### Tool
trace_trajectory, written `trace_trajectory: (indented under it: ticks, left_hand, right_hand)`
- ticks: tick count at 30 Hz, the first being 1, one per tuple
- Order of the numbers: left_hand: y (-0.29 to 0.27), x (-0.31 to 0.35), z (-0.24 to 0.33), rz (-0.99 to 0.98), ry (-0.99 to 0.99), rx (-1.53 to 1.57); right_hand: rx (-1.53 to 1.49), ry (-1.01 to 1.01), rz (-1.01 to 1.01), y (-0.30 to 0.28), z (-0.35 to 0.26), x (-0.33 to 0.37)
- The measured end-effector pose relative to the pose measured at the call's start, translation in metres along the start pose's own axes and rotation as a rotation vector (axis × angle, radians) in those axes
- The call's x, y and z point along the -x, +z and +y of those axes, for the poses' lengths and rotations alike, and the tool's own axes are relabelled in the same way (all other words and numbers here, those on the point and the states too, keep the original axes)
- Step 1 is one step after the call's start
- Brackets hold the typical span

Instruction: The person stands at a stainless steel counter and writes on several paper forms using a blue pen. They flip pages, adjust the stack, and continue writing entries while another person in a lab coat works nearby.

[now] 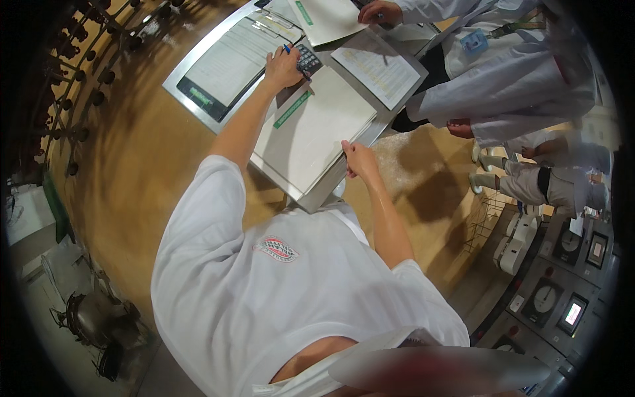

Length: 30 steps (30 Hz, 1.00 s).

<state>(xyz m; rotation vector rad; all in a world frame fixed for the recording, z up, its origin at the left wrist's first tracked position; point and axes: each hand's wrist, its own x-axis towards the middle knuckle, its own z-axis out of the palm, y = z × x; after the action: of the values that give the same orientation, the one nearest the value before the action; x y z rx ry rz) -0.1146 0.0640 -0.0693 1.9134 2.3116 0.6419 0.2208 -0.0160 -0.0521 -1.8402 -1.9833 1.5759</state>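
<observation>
My left hand (283, 69) is closed around a blue pen (286, 49), beside a dark calculator (307, 61) on the metal table (173, 83). A thick white binder (324, 126) with a green label lies in front of me at the table's near corner. At the binder's right edge, my right hand (360, 161) is closed, its thumb on the edge and its other fingers curled lower down. To the left lies a dark clipboard (198, 99) with a printed sheet (228, 63) on it. A printed page (377, 66) lies to the right of the calculator.
Across the table, a co-worker's hand (380, 12) rests by another white binder (324, 16). A person in a white coat (503, 86) stands at the right. Metal racks (79, 73) line the far left; machine panels with dials (542, 298) stand at lower right.
</observation>
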Motion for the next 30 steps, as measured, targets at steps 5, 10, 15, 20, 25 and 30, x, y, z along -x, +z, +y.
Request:
trace_trajectory:
  ticks: [5, 10, 15, 20, 25, 30]
  left_hand:
    - [0.008, -0.025, 0.006, -0.269, -0.087, -0.122]
    - [0.001, -0.037, 0.020, -0.285, -0.137, -0.159]
    - [-0.021, -0.045, 0.036, -0.138, -0.266, -0.124]
    - [-0.008, -0.072, 0.134, -0.096, -0.169, 0.011]
    - [0.075, -0.120, 0.217, -0.117, -0.074, 0.002]
    - [0.112, -0.143, 0.186, -0.099, -0.237, 0.001]
  right_hand:
    - [-0.360, -0.020, 0.138, -0.010, 0.076, 0.019]
    - [-0.371, 0.186, 0.104, -0.029, 0.185, 0.048]
    - [-0.301, 0.327, 0.013, -0.060, 0.249, 0.072]
    - [-0.217, 0.310, -0.057, -0.101, 0.302, 0.061]
    - [0.091, -0.072, 0.039, -0.138, 0.310, -0.021]
    - [-0.045, -0.203, 0.172, -0.170, 0.233, -0.061]
